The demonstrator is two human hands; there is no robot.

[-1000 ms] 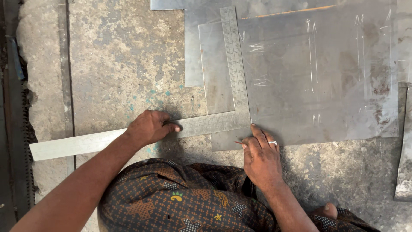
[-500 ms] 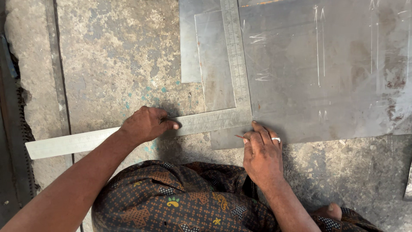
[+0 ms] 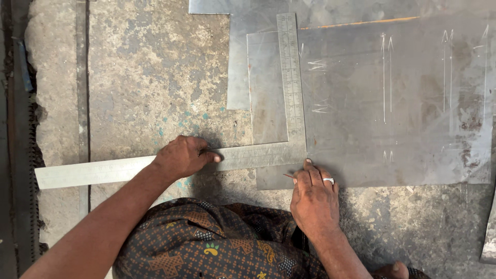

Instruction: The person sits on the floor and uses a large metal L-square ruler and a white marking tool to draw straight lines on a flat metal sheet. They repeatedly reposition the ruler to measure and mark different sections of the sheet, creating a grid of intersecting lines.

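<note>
L hand [image 3: 182, 156] lies flat on the square [image 3: 258, 155], long arm running left-right; R hand [image 3: 313, 194] nearer its corner, pinching a thin scriber [image 3: 288, 176] on the sheet [image 3: 413, 103].

Probably a metal workshop: scribed sheet metal [image 3: 392, 103], steel square [image 3: 289, 88], rough concrete floor [image 3: 150, 77].

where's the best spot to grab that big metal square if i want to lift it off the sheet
Probably the long arm of the steel square, on the free stretch left of the left hand. There it lies on the concrete floor, past the metal sheet, with both edges open. Come from above and pinch across its width; flat as it lies, tip an edge up first.
</note>
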